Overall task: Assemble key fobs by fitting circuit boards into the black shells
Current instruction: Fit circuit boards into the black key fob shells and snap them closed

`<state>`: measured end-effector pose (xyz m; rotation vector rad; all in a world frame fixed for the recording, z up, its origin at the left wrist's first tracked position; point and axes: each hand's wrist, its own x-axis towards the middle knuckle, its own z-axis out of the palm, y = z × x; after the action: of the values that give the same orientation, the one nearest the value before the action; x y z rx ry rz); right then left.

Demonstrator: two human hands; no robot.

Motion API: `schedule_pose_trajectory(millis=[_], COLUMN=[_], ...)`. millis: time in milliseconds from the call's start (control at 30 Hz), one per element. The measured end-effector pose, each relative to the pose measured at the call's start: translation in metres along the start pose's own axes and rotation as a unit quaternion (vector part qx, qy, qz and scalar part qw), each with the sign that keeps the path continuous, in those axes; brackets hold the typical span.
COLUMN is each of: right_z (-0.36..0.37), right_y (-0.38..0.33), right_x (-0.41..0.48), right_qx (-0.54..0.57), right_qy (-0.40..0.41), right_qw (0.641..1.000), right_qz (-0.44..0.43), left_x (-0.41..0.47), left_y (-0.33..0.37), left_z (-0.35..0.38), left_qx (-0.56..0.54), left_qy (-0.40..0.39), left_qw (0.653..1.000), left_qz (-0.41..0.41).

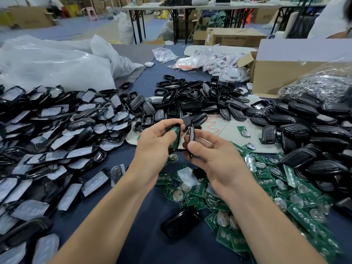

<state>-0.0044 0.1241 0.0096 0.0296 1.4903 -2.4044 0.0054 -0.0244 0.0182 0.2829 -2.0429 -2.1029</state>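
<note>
My left hand [156, 141] grips a black shell half with a green circuit board [174, 133] seated in it, held upright above the table. My right hand [213, 155] pinches a second black shell half [191, 139] edge-on, a finger's width to the right of the first. Both pieces are raised over the dark blue table cover [144, 242]. A heap of loose green circuit boards [266, 191] lies under and to the right of my right hand.
Shell halves with grey inserts [47, 149] cover the left side. Empty black shells [200, 100] pile up at centre back, closed black fobs [314, 141] at right. One black shell [181, 222] lies near me. Plastic bags [53, 61] and a cardboard box [285, 73] stand behind.
</note>
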Motion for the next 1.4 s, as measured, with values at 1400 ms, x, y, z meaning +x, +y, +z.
schedule_pose_trajectory(millis=[1400], right_z=[0.007], right_y=[0.009], right_x=[-0.012], right_qx=[-0.509], right_qy=[0.033], right_qw=[0.839], right_qz=[-0.191], left_x=[-0.006], left_y=[0.0], left_z=[-0.005], left_qx=[0.089], left_qy=[0.002], left_qw=[0.996], left_qz=[0.006])
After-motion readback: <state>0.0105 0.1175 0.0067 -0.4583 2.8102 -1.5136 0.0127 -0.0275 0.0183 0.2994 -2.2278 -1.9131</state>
